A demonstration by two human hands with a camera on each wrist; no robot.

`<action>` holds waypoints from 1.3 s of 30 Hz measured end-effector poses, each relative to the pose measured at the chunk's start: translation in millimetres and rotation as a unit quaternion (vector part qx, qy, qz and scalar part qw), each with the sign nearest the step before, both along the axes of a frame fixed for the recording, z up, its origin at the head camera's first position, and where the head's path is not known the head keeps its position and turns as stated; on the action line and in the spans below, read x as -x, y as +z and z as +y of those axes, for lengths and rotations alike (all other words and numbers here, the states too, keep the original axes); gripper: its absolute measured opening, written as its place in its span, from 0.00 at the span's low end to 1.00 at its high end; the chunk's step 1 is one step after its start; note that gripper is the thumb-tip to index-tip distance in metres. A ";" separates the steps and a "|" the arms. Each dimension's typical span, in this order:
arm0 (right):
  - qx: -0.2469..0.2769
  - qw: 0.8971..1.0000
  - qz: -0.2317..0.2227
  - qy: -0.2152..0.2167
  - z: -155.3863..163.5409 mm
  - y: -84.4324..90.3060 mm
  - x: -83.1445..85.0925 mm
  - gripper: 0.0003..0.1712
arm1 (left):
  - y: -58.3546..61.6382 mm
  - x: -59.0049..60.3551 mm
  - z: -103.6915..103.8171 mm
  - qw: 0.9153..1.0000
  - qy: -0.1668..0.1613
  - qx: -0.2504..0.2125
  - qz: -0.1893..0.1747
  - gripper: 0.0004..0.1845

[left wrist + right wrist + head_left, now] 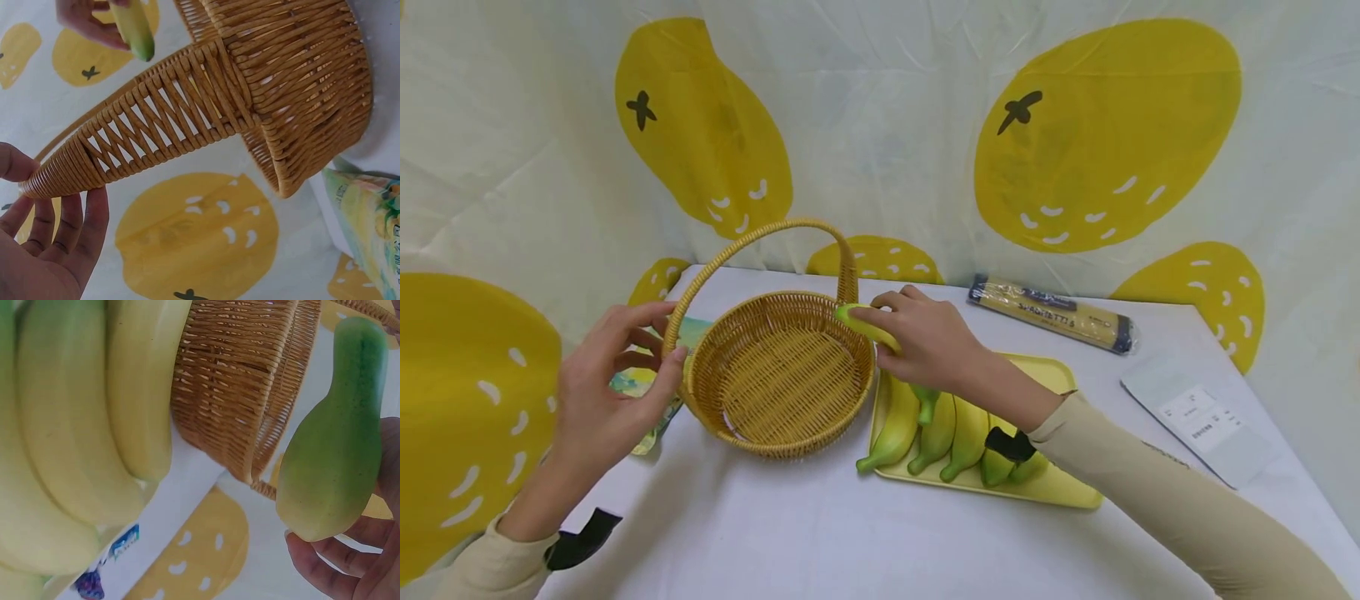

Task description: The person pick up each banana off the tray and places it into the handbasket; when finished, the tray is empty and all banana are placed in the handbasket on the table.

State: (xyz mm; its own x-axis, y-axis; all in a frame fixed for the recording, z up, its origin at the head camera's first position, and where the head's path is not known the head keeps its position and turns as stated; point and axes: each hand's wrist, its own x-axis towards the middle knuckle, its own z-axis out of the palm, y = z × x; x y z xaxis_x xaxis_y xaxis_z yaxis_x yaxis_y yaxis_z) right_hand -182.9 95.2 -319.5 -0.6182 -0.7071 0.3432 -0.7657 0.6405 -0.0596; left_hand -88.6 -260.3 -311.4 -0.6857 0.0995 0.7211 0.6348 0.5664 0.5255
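A woven wicker basket (778, 443) with an arched handle (752, 234) stands mid-table; nothing shows inside it. My left hand (606, 396) holds the handle's left foot, thumb on the near side and fingers behind. In the left wrist view the handle (156, 119) passes between thumb and fingers of that hand (53, 250). My right hand (934, 343) grips a green-yellow banana (867, 326) above the basket's right rim. In the right wrist view the banana (337, 444) rests in my fingers (350, 569) beside the basket wall (244, 381).
A yellow tray (1063, 493) right of the basket carries several bananas (936, 429). A spaghetti packet (1052, 312) lies at the back right and a white pouch (1202, 417) at the far right. A colourful packet (638, 385) lies under my left hand. A lemon-print cloth hangs behind.
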 end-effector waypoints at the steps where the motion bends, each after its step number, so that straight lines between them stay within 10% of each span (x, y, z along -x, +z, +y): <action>1: -0.003 1.000 -0.004 0.002 -4.1 -1.2 1.6 0.31 | 0.2 0.2 -0.3 1.000 0.000 0.001 0.000 0.31; 39: -0.197 0.978 -0.064 -0.020 -122.9 -23.4 70.0 0.33 | -1.8 0.7 -1.7 1.000 0.003 -0.003 -0.010 0.32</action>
State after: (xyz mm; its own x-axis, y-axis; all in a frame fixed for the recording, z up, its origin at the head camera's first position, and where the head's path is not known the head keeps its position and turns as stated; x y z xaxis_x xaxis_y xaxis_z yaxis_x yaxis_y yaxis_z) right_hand -252.9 -27.7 -343.0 -0.6683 -0.7431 -0.0336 -0.7418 0.6625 0.1042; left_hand -89.3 -262.0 -313.2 -0.7004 0.0909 0.7079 0.6207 0.5673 0.5412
